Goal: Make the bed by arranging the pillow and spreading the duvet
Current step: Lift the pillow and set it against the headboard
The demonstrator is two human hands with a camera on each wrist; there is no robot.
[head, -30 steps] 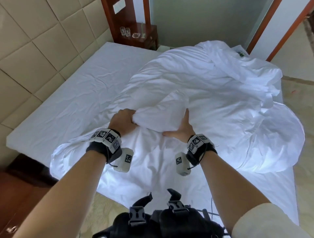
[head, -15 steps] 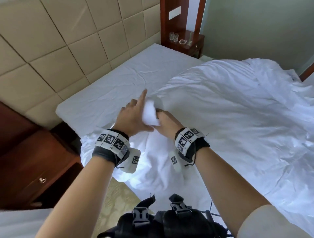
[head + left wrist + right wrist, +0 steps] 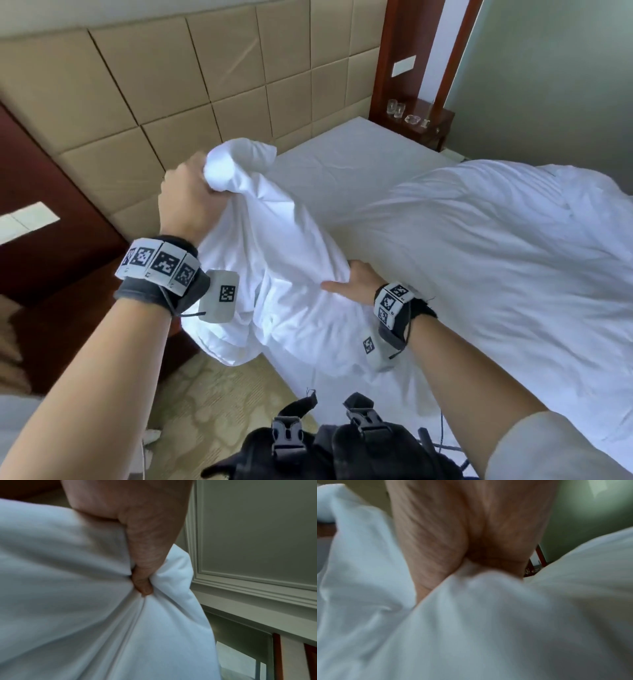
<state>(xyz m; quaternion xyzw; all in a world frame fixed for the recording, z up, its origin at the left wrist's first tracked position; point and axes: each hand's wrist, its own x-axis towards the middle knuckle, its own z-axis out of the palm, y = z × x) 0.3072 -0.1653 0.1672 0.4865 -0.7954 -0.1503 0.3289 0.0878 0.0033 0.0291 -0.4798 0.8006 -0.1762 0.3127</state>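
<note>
The white duvet (image 3: 479,260) lies bunched over the right half of the bed, one corner lifted at the near left. My left hand (image 3: 186,197) holds that corner up in a fist above the bed's edge; in the left wrist view its fingers (image 3: 142,584) curl into the duvet (image 3: 68,601). Lower and to the right, my right hand (image 3: 352,282) grips a fold of the same cloth, thumb out; the right wrist view shows duvet (image 3: 488,615) gathered under the palm. The bare white sheet (image 3: 349,161) shows by the headboard. No pillow is in view.
A padded tan headboard (image 3: 171,96) runs along the far side. A dark wooden nightstand (image 3: 423,125) with glasses stands at the far end, and dark wooden furniture (image 3: 51,274) stands at the near left. Patterned carpet (image 3: 212,404) lies below the bed's edge.
My left hand has risen toward the headboard, lifting the duvet corner high. My right hand has let go of that corner and moved down and right onto a lower fold.
</note>
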